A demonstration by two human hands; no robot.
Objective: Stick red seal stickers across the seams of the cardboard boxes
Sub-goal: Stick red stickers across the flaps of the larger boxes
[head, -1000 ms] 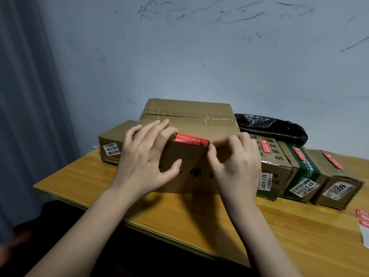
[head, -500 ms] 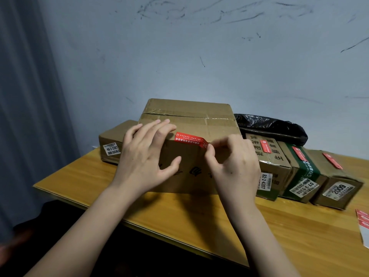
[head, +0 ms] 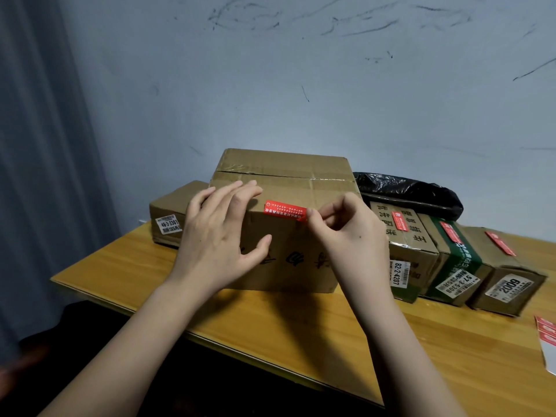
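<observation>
A large cardboard box (head: 288,188) stands in the middle of the wooden table (head: 301,326), its taped seam running across the top. A red seal sticker (head: 285,210) lies along the box's near top edge. My right hand (head: 349,236) pinches the sticker's right end between thumb and forefinger. My left hand (head: 222,233) rests with straight fingers on the box's near left corner, thumb against the front face, just left of the sticker.
A small box (head: 173,212) with a white label sits behind on the left. Three smaller boxes (head: 406,239) (head: 454,260) (head: 508,278) with red stickers line up on the right, a black bag (head: 406,191) behind them. A sticker sheet (head: 547,338) lies at the right edge.
My right hand has shifted slightly right and its fingers have lifted, still pinching the sticker's right end. The sticker's left part now lies flatter on the box edge. My left hand barely moved.
</observation>
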